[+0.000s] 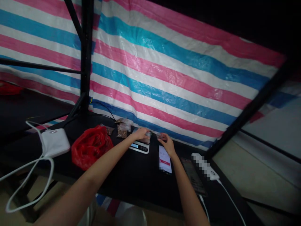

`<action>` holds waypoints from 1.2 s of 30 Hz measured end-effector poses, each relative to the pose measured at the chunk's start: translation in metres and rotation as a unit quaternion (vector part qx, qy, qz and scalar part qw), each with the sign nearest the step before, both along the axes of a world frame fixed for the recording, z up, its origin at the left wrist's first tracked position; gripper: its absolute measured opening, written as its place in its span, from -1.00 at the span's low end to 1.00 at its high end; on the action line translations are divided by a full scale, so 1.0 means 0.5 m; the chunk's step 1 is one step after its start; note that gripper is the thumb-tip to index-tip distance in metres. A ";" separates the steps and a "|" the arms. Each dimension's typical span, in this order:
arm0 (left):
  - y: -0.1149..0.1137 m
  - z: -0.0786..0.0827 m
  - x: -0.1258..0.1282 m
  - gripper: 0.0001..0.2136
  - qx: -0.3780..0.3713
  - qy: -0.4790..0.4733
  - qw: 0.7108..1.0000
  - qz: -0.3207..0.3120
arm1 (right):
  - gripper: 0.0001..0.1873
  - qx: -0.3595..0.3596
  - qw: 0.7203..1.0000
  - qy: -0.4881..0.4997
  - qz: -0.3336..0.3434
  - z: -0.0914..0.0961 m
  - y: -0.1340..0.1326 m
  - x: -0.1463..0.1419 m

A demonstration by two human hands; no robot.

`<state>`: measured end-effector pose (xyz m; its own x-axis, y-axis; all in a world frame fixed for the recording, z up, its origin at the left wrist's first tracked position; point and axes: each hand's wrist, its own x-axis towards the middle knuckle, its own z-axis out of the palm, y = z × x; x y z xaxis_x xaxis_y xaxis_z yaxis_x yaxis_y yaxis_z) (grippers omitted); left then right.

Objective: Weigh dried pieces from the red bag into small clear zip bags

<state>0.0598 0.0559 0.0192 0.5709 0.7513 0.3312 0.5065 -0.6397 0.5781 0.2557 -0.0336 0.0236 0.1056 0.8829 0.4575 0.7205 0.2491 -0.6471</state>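
Note:
My left hand [141,134] rests on top of a small digital scale [140,146] on the black table [131,175], fingers curled over something small and pale that I cannot make out. My right hand [166,142] hovers just right of the scale, above a lit phone [165,160], and pinches a small clear packet [160,136]. Several small clear bags of brown bits [122,128] lie behind the scale.
A red plastic bag [90,147] sits left of the scale. A white box [54,142] with a looping white cable lies at the table's left end. A dark second phone [193,175] and a white power strip [207,166] lie to the right. A striped tarp [164,69] backs the table.

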 end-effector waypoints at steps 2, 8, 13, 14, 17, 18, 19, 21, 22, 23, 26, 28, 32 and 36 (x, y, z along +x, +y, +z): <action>0.000 0.001 -0.003 -0.56 -0.011 -0.051 0.999 -0.015 | -0.62 0.001 1.000 -0.021 0.000 0.008 0.003 -0.001; -0.028 0.008 -0.012 -0.55 -0.106 -0.273 0.951 -0.103 | -0.65 0.047 0.986 -0.158 0.027 0.080 0.000 -0.045; -0.039 0.003 -0.011 -0.55 -0.155 -0.343 0.919 -0.121 | -0.63 0.073 0.928 -0.364 0.004 0.151 -0.015 -0.081; -0.038 0.001 -0.012 -0.53 -0.164 -0.358 0.912 -0.115 | -0.62 0.073 0.914 -0.400 0.005 0.161 -0.018 -0.087; -0.036 -0.002 -0.015 -0.46 -0.187 -0.396 0.894 -0.101 | -0.63 0.077 0.875 -0.477 0.017 0.185 -0.024 -0.110; -0.036 -0.002 -0.018 -0.46 -0.191 -0.402 0.890 -0.098 | -0.64 0.080 0.865 -0.496 0.021 0.191 -0.026 -0.118; -0.037 -0.002 -0.020 -0.47 -0.193 -0.404 0.889 -0.097 | -0.65 0.084 0.855 -0.511 0.024 0.196 -0.027 -0.127; -0.040 -0.003 -0.024 -0.53 -0.191 -0.397 0.892 -0.104 | -0.69 0.087 0.842 -0.532 0.026 0.200 -0.029 -0.144; -0.042 -0.006 -0.025 -0.56 -0.191 -0.392 0.893 -0.113 | -0.71 0.085 0.838 -0.539 0.027 0.200 -0.028 -0.150; -0.044 -0.009 -0.025 -0.56 -0.194 -0.388 0.892 -0.123 | -0.72 0.080 0.835 -0.544 0.027 0.197 -0.028 -0.155; -0.044 -0.028 -0.020 -0.36 -0.207 -0.390 0.889 -0.123 | -0.72 0.062 0.833 -0.549 0.026 0.181 -0.025 -0.156; -0.043 -0.044 -0.014 -0.20 -0.197 -0.378 0.898 -0.109 | -0.69 0.058 0.839 -0.541 0.021 0.167 -0.024 -0.148; -0.046 -0.063 0.001 -0.19 -0.142 -0.326 0.930 -0.094 | -0.68 0.050 0.858 -0.510 0.017 0.146 -0.021 -0.129; -0.059 -0.065 0.016 -0.16 -0.079 -0.283 0.956 -0.025 | -0.68 0.030 0.864 -0.501 0.040 0.138 -0.013 -0.125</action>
